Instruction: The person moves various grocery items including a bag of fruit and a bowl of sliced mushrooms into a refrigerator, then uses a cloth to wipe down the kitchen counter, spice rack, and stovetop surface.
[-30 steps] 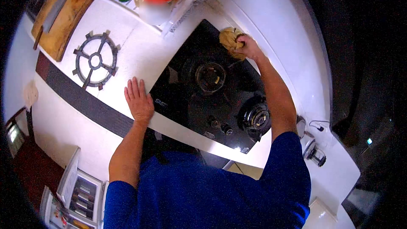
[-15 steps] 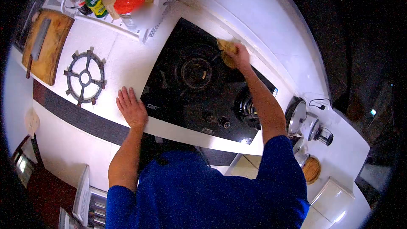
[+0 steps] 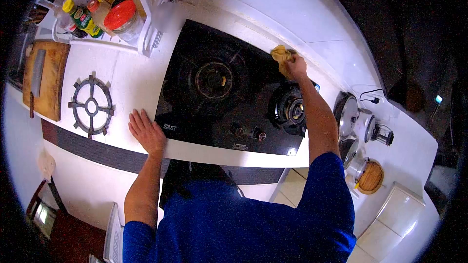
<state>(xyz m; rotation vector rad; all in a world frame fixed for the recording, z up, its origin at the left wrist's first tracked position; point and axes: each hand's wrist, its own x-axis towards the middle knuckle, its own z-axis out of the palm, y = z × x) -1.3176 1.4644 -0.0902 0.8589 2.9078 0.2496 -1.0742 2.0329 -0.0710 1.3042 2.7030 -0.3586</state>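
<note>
A yellow-brown cloth is bunched in my right hand at the back right edge of the black gas cooktop. My fingers are closed around it. My left hand lies flat, fingers spread, on the white counter beside the cooktop's left front corner, holding nothing. The large left burner has no pan support on it. Below my right forearm sits the smaller right burner, partly covered by the arm. Two control knobs show near the cooktop's front.
A round black pan support lies on the counter at left. Further left is a wooden cutting board with a knife. A white rack holds bottles and a red-lidded jar. Lidded pots stand at right.
My right hand has moved the cloth rightward along the cooktop's back edge. My left hand stays flat on the counter. The camera view has shifted slightly.
</note>
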